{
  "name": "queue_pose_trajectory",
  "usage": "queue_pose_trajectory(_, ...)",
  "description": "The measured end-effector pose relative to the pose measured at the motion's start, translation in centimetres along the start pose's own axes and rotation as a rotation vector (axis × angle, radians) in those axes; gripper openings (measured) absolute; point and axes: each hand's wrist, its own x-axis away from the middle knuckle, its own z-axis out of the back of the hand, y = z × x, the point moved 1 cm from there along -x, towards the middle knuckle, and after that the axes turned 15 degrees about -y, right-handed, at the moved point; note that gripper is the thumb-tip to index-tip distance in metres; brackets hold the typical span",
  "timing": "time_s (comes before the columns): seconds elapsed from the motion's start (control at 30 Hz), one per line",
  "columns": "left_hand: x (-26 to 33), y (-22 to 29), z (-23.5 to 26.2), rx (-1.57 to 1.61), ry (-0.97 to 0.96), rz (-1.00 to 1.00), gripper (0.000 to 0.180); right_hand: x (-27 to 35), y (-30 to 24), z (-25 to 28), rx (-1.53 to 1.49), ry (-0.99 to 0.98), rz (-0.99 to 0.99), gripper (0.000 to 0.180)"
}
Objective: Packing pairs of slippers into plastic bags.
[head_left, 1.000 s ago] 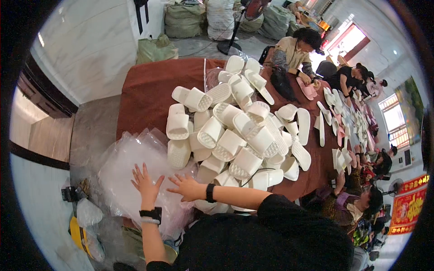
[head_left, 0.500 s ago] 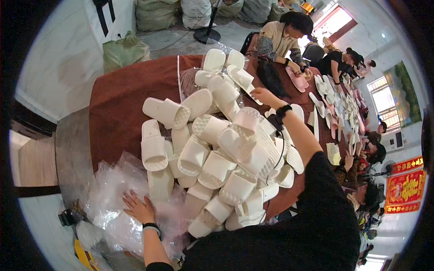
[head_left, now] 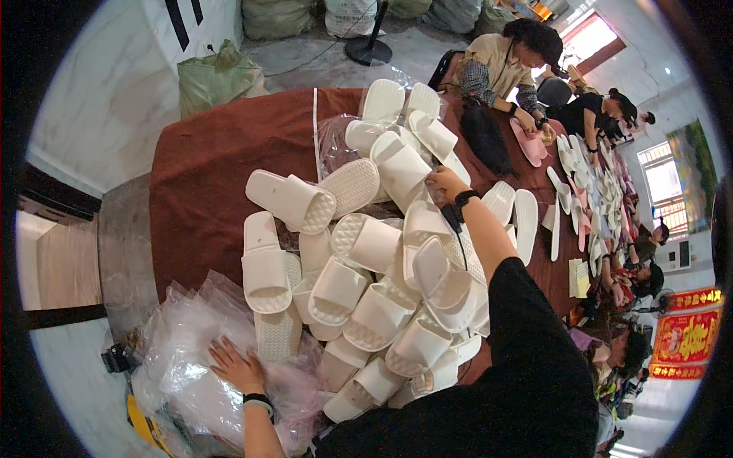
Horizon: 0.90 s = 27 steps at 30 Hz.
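Observation:
A heap of white slide slippers (head_left: 366, 244) lies across the near part of the table. My right hand (head_left: 447, 183) reaches over the heap, its fingers closed at the right edge of one white slipper (head_left: 401, 169). Part of those fingers is hidden against the slipper. My left hand (head_left: 238, 366) lies flat with its fingers spread on a pile of clear plastic bags (head_left: 191, 343), to the left of the slippers.
A brown cloth covers the table (head_left: 221, 168). Across it, a co-worker (head_left: 496, 65) handles a pink slipper (head_left: 529, 143) beside a black elongated bundle (head_left: 485, 137). More slippers and people line the table on the right. Sacks (head_left: 279, 19) and a stand base (head_left: 368, 52) stand behind.
The view has shifted a little. My right hand has come nearer and closed at a slipper, which now sits differently on the heap. My left hand stays flat on the bags.

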Motion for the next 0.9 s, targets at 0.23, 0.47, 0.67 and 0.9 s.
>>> queue_pose_trajectory(0.23, 0.8, -0.5, 0.6, 0.031, 0.015, -0.021, 0.070, 11.1, -6.5, 2.3, -0.298, -0.095, 0.248, 0.027)
queue_pose_trajectory(0.47, 1.3, -1.0, 1.0, 0.075, -0.005, -0.023, 0.069, 22.9, -14.6, 9.2, 0.142, 0.069, 0.263, 0.019)
queue_pose_trajectory(0.67, 1.7, -1.2, 0.8, 0.133, 0.057, -0.041, 0.066, 31.9, -21.9, 14.2, 0.099, 0.040, 0.502, 0.025)
queue_pose_trajectory(0.9, 1.6, -2.3, 0.6, 0.194, -0.054, -0.063, 0.067, 45.1, -26.3, 12.5, 0.972, 0.098, 0.179, 0.024)
